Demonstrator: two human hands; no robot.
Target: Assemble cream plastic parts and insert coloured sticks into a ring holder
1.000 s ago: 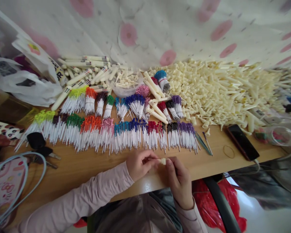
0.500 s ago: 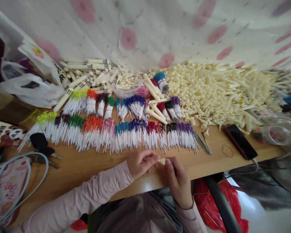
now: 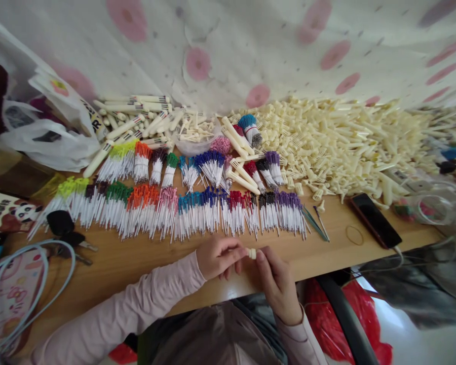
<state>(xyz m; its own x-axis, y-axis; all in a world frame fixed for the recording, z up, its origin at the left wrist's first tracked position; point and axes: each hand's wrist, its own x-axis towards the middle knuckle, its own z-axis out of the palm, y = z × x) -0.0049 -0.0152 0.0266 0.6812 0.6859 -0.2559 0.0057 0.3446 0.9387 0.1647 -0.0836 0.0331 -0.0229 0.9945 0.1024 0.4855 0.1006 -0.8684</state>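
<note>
Between my two hands is a small cream plastic pen part (image 3: 252,253), just above the front of the table. My left hand (image 3: 221,257) pinches its left end between thumb and fingers. The thumb and fingertips of my right hand (image 3: 277,281) close on its right end. Just beyond my hands lies a row of pen refills (image 3: 201,218) with coloured tops and white stems, sorted by colour. Behind that row are bundled refills (image 3: 142,165) and several cream pen barrels (image 3: 245,181).
A large heap of cream plastic parts (image 3: 345,147) covers the back right. A phone (image 3: 376,221), a rubber band (image 3: 354,235) and tweezers (image 3: 314,224) lie right of the refills. At left are a white plastic bag (image 3: 49,137), keys (image 3: 81,243) and a looped cable (image 3: 70,284).
Both hands keep hold of the small cream part. The left fingers have shifted slightly, with lower fingertips now showing beneath the hand. The whole view has moved a little.
</note>
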